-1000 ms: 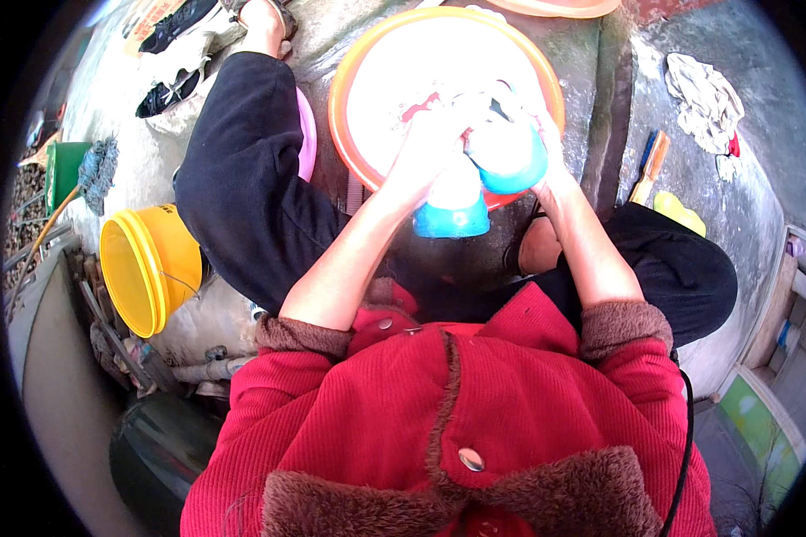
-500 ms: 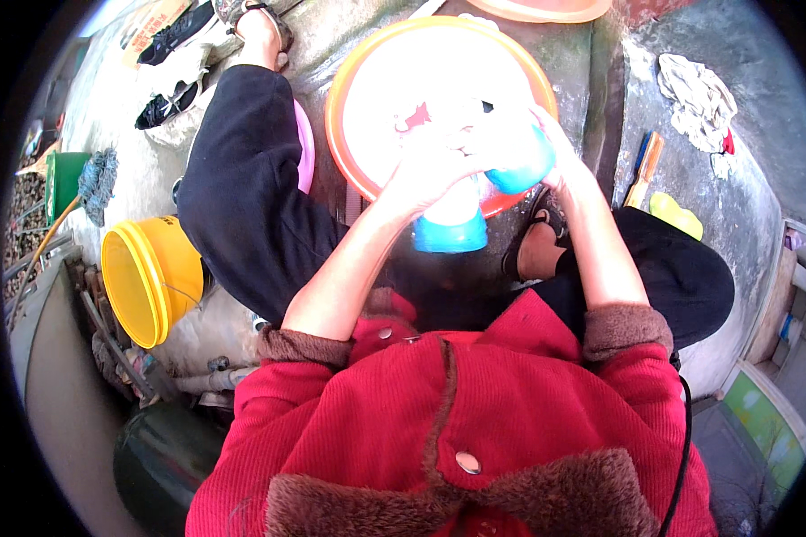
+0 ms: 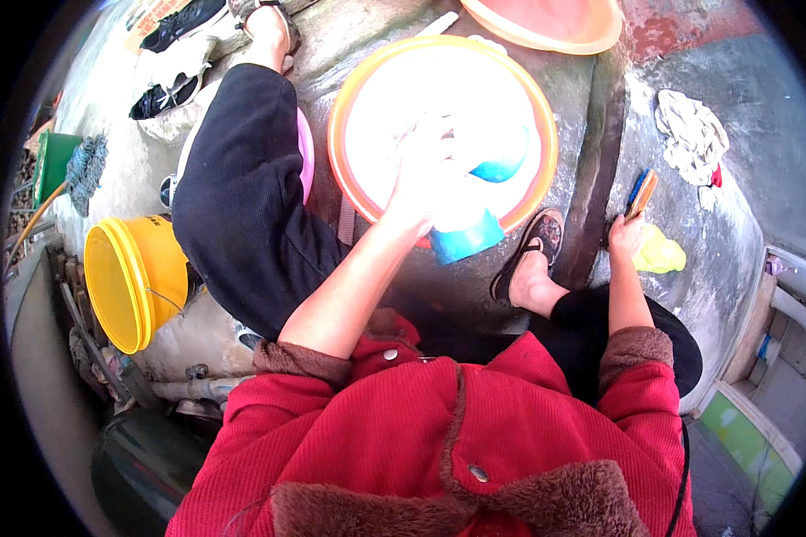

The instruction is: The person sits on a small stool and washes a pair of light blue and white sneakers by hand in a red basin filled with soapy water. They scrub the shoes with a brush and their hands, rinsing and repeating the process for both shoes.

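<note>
My left hand (image 3: 412,206) reaches over the orange-rimmed basin (image 3: 546,116), closed on a blue-and-white item (image 3: 466,236) that looks like a shoe. Glare washes out its white part and my fingertips. Farther into the basin shows a second blue piece (image 3: 503,165), similar in colour. Out to the right, my right hand (image 3: 625,234) is closed around the lower end of a scrubbing brush (image 3: 642,191) with blue bristles and an orange-brown back. Right beside that hand lies a yellow-green lump (image 3: 661,251), its kind unclear.
A yellow bucket (image 3: 139,285) lies tipped at the left. Black-and-white shoes (image 3: 166,94) sit at the far left, near a mop (image 3: 85,174). A pale orange-rimmed basin (image 3: 546,25) stands at the back. Crumpled white cloth (image 3: 690,134) lies at the right.
My right hand has left the blue-and-white items over the basin and moved right, down to the brush. My left hand still holds one item; the other blue piece sits farther into the basin.
</note>
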{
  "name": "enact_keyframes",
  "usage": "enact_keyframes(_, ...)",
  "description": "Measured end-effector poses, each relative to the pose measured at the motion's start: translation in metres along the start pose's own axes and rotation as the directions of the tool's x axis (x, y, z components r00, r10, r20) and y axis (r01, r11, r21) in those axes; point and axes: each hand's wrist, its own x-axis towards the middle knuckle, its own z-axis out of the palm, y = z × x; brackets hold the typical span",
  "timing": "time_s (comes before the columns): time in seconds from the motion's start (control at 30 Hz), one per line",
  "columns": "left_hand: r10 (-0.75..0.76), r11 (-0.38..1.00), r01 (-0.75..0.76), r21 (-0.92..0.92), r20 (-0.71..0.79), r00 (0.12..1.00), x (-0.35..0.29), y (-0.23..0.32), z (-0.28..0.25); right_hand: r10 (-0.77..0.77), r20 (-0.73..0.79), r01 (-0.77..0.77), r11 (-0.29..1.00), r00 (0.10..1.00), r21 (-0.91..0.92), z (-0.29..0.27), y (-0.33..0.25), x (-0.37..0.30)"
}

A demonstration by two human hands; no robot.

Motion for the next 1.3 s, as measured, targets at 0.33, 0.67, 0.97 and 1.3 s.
enact_keyframes(0.33,-0.068,0.979,0.059,-0.194,-0.038,0.997,0.001,0.004,-0.005,0.088,-0.047,-0.07,0.953,0.995,0.295,-0.02,-0.027,0.005)
enact_keyframes(0.67,-0.079,0.955,0.064,-0.289,-0.038,0.996,0.007,0.006,-0.031,-0.017,0.381,-0.357,0.308,0.925,0.882,-0.042,-0.114,-0.039)
enact_keyframes(0.97,-0.107,0.934,0.012,-0.356,-0.25,0.962,0.016,-0.012,-0.036,-0.245,0.505,-0.463,0.212,0.828,0.861,-0.074,-0.161,-0.085)
enact_keyframes(1.3,0.115,0.966,-0.141,-0.216,-0.13,0.985,0.007,-0.022,-0.02,-0.546,0.288,-0.155,0.277,0.786,0.948,-0.145,-0.206,-0.142)
